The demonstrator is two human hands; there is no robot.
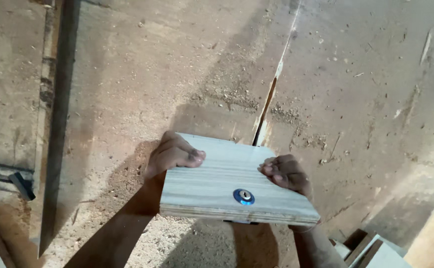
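Observation:
A light grey wood-grain plywood panel (227,173) lies flat on a sawdust-covered saw table (142,84). A round blue lock (243,196) is set in the panel near its close edge. My left hand (173,155) grips the panel's left edge, thumb on top. My right hand (287,173) holds the right edge with fingers curled over the top. The panel's far edge meets the thin saw slot (271,94) running away across the table.
A long dark straight fence (58,119) runs along the table's left side, with a metal clamp (22,184) beside it. Sawdust is heaped around the slot and under my arms. Offcut boards (376,250) lie at the lower right.

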